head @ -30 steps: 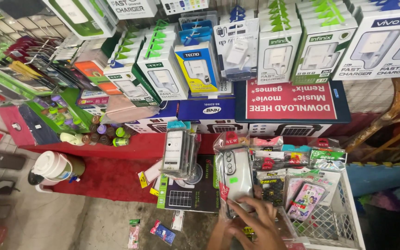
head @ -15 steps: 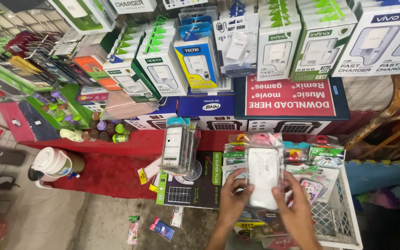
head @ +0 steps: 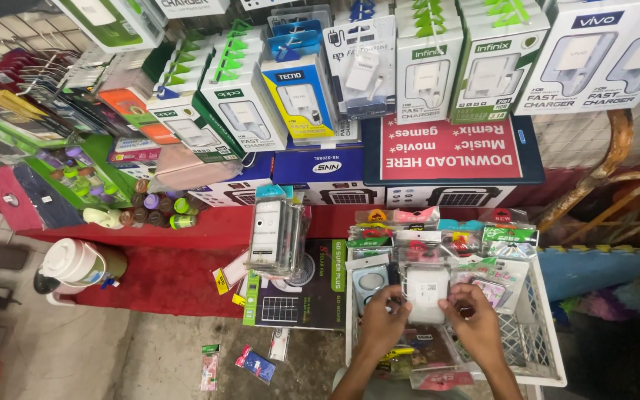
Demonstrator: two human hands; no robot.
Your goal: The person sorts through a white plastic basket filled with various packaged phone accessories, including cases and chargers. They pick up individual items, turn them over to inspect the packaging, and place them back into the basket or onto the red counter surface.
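Both my hands hold a small white packaged item (head: 426, 294) in clear plastic over a white wire basket (head: 538, 342). My left hand (head: 381, 324) grips its left edge, my right hand (head: 472, 320) its right edge. The basket is full of small colourful packets (head: 446, 241) in plastic sleeves, standing in rows behind the item.
A stack of clear-packed white gadgets (head: 275, 235) stands left of the basket on a dark solar-panel box (head: 294, 296). A red cloth shelf (head: 179, 255), a white jug (head: 75, 263) and boxed chargers (head: 424, 67) hang and lie behind. Loose packets (head: 257, 364) lie on the concrete floor.
My hands rose from low in the basket with a white packet, held it up, and have now lowered it back toward the basket's middle. The view shifted slightly closer.
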